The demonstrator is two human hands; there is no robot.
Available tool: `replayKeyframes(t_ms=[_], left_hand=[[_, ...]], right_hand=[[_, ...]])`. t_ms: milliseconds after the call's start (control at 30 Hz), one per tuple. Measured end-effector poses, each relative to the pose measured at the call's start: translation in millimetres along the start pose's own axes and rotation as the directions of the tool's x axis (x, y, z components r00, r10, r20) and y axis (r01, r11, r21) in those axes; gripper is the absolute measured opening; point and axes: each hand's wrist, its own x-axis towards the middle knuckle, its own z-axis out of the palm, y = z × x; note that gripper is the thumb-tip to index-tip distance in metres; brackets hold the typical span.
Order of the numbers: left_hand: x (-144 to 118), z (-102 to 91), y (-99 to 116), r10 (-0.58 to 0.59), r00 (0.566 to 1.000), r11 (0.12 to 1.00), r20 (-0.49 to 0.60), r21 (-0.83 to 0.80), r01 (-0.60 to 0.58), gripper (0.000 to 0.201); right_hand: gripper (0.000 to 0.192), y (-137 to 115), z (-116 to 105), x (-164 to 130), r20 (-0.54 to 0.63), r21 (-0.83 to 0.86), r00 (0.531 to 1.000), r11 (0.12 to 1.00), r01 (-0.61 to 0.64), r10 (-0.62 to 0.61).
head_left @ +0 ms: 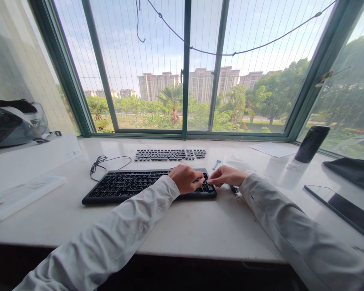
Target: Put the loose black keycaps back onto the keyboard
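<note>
- A white box (21,197) lies far left on the bench (182,226); a cable (101,163) coils nearer the middle.
- The black keyboard (130,186) sits centre, a row of loose keycaps (170,154) behind it.
- The left hand (186,178) curls narrow over the keyboard's right end.
- The right hand (226,176) pinches at the corner key; what it holds cannot be told.
- Judged step: working keys at that corner, which calls for fine fingertip placement.
</note>
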Motion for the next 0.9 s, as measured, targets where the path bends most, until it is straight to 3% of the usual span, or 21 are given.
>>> replayKeyframes(t_ms=[167,367,667,900], left_hand=[[0,-0.1,0,0.010,1.000,1.000,-0.015,0.019,-0.010,0.039],[0,2.3,-2,0.038,0.999,0.999,-0.032,0.009,-0.038,0.038],[-3,7.1,-3,0.206,0.977,0.972,0.048,-0.121,-0.199,0.030],[-2,10.7,-7,0.210,0.976,0.969,0.059,-0.148,-0.199,0.030]], right_hand=[[0.038,-2,-4,-5,0.018,0.082,1.000,0.997,0.000,-0.001],[0.045,-7,-13,-10,-0.056,0.187,0.995,0.979,-0.076,0.088],[0.045,1,-18,-6,-0.110,0.216,0.988,0.973,-0.081,0.106],[0.044,5,-19,-3,-0.096,0.184,0.992,0.981,-0.057,0.075]])
